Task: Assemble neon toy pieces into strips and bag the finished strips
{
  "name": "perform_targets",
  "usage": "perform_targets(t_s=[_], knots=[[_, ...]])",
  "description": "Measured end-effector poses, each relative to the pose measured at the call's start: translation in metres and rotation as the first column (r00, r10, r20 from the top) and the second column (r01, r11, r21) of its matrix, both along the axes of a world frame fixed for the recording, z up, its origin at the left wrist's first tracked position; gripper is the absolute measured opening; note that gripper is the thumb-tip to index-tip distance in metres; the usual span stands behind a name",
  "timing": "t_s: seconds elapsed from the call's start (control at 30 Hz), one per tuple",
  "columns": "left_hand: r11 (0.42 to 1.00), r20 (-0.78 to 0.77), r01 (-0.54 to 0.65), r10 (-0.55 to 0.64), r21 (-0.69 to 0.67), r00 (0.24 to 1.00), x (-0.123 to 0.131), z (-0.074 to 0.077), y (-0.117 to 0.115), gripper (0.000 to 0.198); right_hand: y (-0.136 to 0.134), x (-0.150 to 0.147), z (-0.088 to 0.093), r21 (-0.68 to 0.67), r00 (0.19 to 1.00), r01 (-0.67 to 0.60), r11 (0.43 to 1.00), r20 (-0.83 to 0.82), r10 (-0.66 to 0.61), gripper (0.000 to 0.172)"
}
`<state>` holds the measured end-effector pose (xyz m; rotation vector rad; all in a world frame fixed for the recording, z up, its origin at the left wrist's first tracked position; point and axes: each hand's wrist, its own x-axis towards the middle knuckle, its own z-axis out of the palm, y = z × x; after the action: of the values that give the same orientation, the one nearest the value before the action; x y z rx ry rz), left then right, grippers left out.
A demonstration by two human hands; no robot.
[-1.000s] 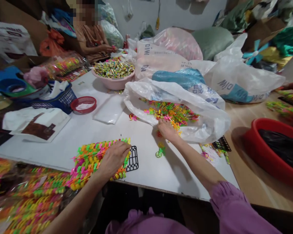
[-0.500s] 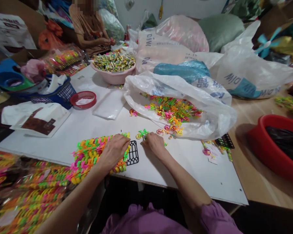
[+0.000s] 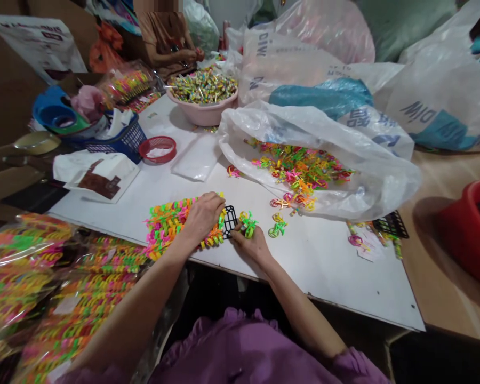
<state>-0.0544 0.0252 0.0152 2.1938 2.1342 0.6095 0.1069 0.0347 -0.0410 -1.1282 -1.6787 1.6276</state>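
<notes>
My left hand (image 3: 205,216) lies over packed rows of small bright plastic toys (image 3: 164,224), its fingers bent down and closed at their right end. The rows sit on a black plastic grid (image 3: 229,221), whose bare right end sticks out beside my fingertips. In my right hand (image 3: 254,245) is a green and yellow toy bicycle (image 3: 248,223), pinched just right of the grid; thumb and finger are at the grid's edge. Another green and yellow bicycle (image 3: 278,226) lies loose on the white board (image 3: 312,266) farther right. My left fingertips are partly hidden among the toys.
An open white sack (image 3: 368,192) spills toy bicycles behind my hands. Farther back stand a pink basin (image 3: 200,113) of small wrapped pieces, a red basket (image 3: 157,150) and a blue basket (image 3: 124,140). A red tub (image 3: 470,234) is at right; bagged toys (image 3: 60,282) at left. A co-worker (image 3: 164,40) sits behind.
My right hand has come back from the loose bicycles to the grid's edge, carrying a green and yellow one. The left hand stays on the rows. The whole view has shifted.
</notes>
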Motion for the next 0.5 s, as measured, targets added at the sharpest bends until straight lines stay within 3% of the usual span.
perform_targets(t_s=[0.07,0.13,0.27,0.5], knots=[[1.000,-0.012,0.005,-0.005,-0.001,1.000,0.001,0.000,0.000,0.021,-0.004,-0.007,-0.006,0.040,1.000,0.011,0.999,0.012,-0.011,0.017],[1.000,-0.039,-0.007,0.007,0.003,0.999,0.001,-0.002,0.001,0.022,-0.005,-0.011,-0.010,0.173,0.996,0.010,0.985,0.084,-0.025,0.015],[1.000,-0.068,-0.013,0.013,-0.002,0.998,0.002,0.000,0.000,0.022,-0.005,-0.008,-0.015,0.469,0.958,-0.155,0.870,0.286,0.016,0.011],[0.996,-0.021,0.020,-0.018,0.087,1.000,0.024,0.024,-0.041,0.029,0.000,0.000,-0.009,0.476,0.899,-0.322,0.819,0.425,0.107,0.015]])
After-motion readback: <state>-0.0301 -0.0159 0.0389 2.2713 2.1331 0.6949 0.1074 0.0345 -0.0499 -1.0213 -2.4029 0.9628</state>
